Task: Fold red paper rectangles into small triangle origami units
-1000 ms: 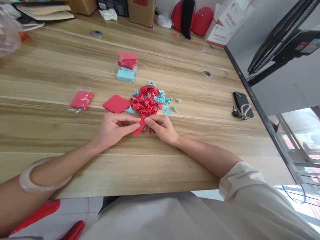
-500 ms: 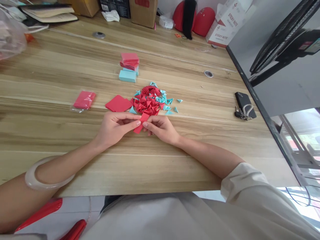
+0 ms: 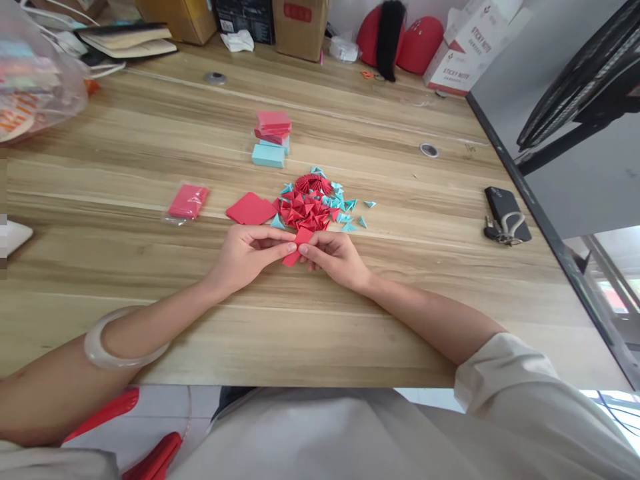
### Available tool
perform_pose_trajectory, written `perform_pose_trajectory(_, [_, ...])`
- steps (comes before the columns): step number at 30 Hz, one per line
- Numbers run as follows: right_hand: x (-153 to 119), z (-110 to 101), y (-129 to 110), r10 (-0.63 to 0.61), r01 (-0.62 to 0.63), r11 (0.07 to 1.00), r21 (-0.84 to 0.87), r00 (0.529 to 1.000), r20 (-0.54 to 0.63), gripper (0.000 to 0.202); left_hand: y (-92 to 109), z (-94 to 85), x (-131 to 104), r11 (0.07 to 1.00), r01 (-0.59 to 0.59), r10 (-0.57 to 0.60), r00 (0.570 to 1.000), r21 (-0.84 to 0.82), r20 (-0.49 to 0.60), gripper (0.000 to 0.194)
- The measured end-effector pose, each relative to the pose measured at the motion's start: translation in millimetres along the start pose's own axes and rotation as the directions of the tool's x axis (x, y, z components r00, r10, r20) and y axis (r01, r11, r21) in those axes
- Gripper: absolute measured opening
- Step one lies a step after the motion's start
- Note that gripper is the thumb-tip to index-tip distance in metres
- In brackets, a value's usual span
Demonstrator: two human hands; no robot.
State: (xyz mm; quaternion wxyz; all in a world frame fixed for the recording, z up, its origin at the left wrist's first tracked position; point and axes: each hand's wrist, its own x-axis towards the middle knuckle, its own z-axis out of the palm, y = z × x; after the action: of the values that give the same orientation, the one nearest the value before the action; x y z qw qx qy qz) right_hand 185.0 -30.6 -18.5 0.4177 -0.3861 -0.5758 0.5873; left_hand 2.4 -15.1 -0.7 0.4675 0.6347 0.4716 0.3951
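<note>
Reading "STICKY NOTE", a box (image 3: 463,50) stands behind folded red paper (image 3: 297,244).

Head view, downward (near) over table (image 3: 380,320)

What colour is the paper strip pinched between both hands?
Red; the paper strip shows best in the head view.

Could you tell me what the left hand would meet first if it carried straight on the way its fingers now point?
The left hand points right, at the folded red paper it already pinches; just beyond lie the right hand fingertips, likely touching.
</note>
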Motion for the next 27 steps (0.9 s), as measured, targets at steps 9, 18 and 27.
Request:
perform_pose_trajectory(9, [0.2, 1.2, -0.4, 0.013, -0.014, 1.000, -0.010, 0.996, -0.093, 0.037, 1.7, 0.8, -0.4, 0.995, 0.040, -0.031, 0.995, -0.088, 0.097, 0.032])
perform_pose_trajectory(18, [0.7, 1.5, -2.0, -0.001, -0.002, 1.000, -0.027, 0.993, -0.118, 0.037, 6.0, 0.9, -2.1, 0.997, 0.049, -0.045, 0.997, -0.066, 0.061, 0.019])
perform_pose_trajectory(27, [0.6, 0.0, 0.6, -0.027, 0.022, 0.999, -0.035, 0.992, -0.127, 0.035, 2.6, 0.1, -1.2, 0.999, -0.007, 0.010, 0.998, -0.045, 0.067, 0.015])
